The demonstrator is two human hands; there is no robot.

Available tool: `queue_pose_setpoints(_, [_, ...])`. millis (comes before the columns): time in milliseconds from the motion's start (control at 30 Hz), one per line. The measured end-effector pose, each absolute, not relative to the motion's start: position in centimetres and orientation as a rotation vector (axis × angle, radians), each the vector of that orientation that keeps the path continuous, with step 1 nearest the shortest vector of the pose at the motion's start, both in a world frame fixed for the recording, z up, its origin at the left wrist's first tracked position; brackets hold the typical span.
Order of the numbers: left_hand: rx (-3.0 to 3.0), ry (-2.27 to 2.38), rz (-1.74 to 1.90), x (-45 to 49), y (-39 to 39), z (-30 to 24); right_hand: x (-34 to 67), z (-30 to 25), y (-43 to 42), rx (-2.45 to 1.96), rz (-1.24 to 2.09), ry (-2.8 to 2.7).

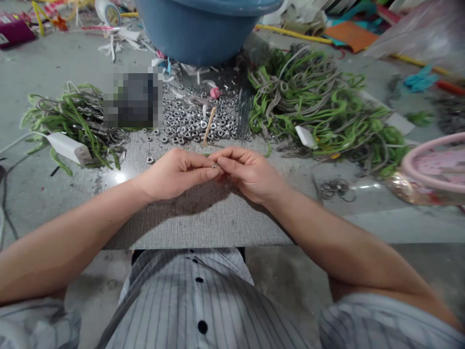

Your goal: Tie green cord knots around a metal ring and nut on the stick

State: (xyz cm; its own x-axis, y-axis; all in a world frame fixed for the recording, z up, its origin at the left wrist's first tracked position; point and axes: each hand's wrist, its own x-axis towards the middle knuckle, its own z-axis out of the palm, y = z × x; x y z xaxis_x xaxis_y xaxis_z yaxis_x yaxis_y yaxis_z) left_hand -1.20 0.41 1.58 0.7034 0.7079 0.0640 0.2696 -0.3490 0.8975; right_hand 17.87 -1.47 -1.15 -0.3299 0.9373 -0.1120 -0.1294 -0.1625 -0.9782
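Note:
My left hand and my right hand meet fingertip to fingertip over a grey board. Both are pinched on a small metal part between them, which looks like a nut with a thin green strand; I cannot make it out fully. Just beyond my fingers lies a heap of several small metal nuts with a wooden stick resting on it. One loose nut lies left of my left hand.
Piles of green and grey cords lie at the right and at the left. A blue basin stands behind the nuts. A pink basket is at the right edge. A white block sits left.

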Motion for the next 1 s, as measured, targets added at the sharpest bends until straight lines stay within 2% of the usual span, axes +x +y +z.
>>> queue_pose_setpoints(333, [1.487,0.827,0.673,-0.7,0.3,1.1,18.1,-1.7,-1.2,-1.011,1.164,-1.651])
queue_pose_setpoints(600, [1.368,0.806,0.76,-0.5,-0.1,1.1,18.6,-1.8,-1.3,-0.911,0.714,-1.899])
queue_pose_setpoints(800, [1.551,0.849,0.805,-0.4,-0.3,1.2,18.9,-1.4,-1.3,-0.833,0.399,-2.001])
queue_pose_setpoints(933, [1.902,0.918,0.868,-0.9,0.2,1.5,19.1,-1.6,-1.3,-0.834,0.334,-2.064])
queue_pose_setpoints(1000, [2.078,0.956,0.752,-1.1,0.5,1.7,19.1,-1.9,-1.2,-0.832,0.33,-2.104])
